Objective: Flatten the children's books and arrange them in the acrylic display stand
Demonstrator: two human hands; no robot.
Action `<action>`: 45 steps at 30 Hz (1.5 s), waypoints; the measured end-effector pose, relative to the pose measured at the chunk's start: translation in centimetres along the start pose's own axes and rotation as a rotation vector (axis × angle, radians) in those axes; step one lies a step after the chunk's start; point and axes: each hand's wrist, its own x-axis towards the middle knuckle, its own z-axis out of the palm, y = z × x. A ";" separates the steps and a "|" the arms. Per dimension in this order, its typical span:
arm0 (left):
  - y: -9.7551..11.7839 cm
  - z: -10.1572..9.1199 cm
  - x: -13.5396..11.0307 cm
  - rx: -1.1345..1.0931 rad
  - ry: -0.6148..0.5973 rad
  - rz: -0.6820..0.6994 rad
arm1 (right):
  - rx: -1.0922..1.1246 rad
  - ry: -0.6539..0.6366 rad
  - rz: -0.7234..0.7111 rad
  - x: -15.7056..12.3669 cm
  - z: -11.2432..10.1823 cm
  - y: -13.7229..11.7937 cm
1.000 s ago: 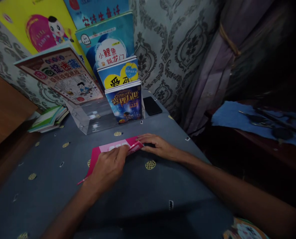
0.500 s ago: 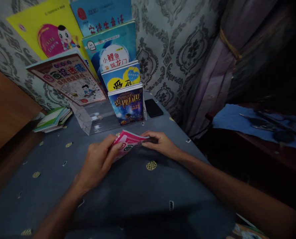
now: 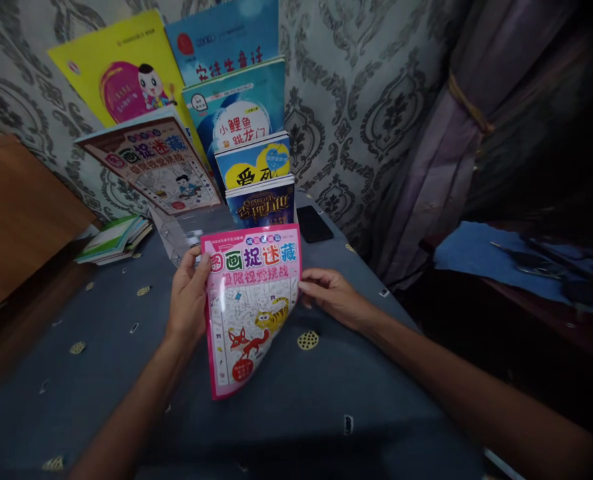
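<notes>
A thin pink-bordered book (image 3: 250, 313) is held up over the table, its cover with a fox and a tiger facing me and its lower right corner curling. My left hand (image 3: 189, 293) grips its left edge, thumb on the front. At the right edge, my right hand (image 3: 329, 293) pinches it between thumb and fingers. Just behind stands a clear acrylic book rack (image 3: 169, 237), partly hidden by the book. It carries a brown-covered book (image 3: 161, 170) on the left and a dark blue book (image 3: 261, 203), a yellow-and-blue book (image 3: 231, 175) and a teal book (image 3: 201, 113) on the right.
Taller yellow (image 3: 86, 60) and blue (image 3: 226, 40) books stand at the back of the rack. A small stack of books (image 3: 114, 240) lies to the left. A black phone-like slab (image 3: 315, 225) rests right of the rack on the grey tablecloth (image 3: 141, 373). Blue cloth (image 3: 471, 260) lies far right.
The pink book has been tipped upright, so its full front cover now faces me. My left hand has turned with its edge. The view has shifted slightly.
</notes>
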 end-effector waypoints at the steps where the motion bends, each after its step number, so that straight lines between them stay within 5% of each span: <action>1: -0.6 -0.3 0.4 -0.028 0.032 -0.022 | 0.031 0.021 0.009 0.0 0.1 -0.1; 9: -5.0 -2.2 2.5 -0.106 0.139 -0.220 | 0.171 0.014 0.108 -0.4 1.1 -1.1; 17: -9.1 -3.1 2.2 0.023 0.119 -0.282 | -0.215 0.019 0.210 0.3 -0.4 0.9; 26: -8.4 -6.9 3.2 0.868 -0.204 0.001 | -0.585 0.088 0.149 0.2 -0.9 2.0; 35: -8.1 -7.6 2.7 1.340 -0.232 0.291 | -1.032 0.157 -0.110 -0.2 -0.6 1.1; 41: -9.6 -7.9 2.5 1.284 -0.359 0.473 | -1.216 -0.223 -0.376 1.5 3.1 1.8; 45: -10.8 -8.2 2.3 1.248 -0.431 0.507 | -1.297 -0.388 -0.362 4.0 5.5 3.6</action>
